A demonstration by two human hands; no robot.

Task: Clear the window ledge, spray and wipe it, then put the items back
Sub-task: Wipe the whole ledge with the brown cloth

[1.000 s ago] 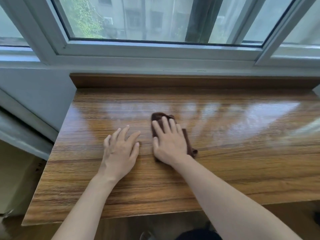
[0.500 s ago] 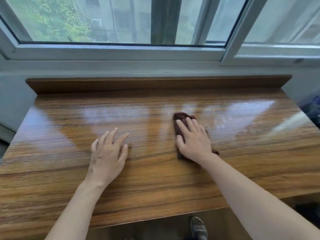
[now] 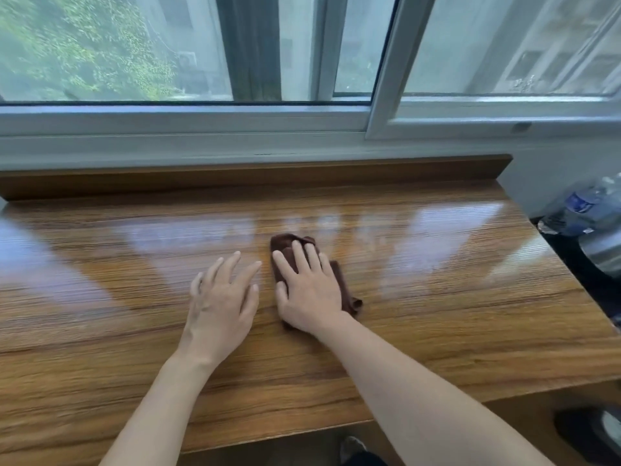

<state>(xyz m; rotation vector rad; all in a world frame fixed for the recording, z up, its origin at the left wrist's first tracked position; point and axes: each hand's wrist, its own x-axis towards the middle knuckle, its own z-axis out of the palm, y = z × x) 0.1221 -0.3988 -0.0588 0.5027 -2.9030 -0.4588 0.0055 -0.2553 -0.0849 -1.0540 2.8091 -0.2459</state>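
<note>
Window ledge: glossy wood-grain surface with a raised wooden back strip along the wall; window reflections show across its far half.

Brown cloth: crumpled, lying flat on the ledge near its middle, mostly covered by the right hand; a bunched end shows beyond the fingertips and a corner sticks out at the right of the wrist.

Right hand: palm down on the cloth, fingers straight and slightly spread, pressing it against the wood.

Left hand: palm down on the bare ledge just beside the right hand, fingers straight and spread, holding nothing; it does not touch the cloth.

Window frame: white sliding frame behind the ledge, with foliage and buildings beyond the glass.

Plastic bottles: blurred, off the ledge's right end, beside a metallic object whose identity cannot be told.
</note>
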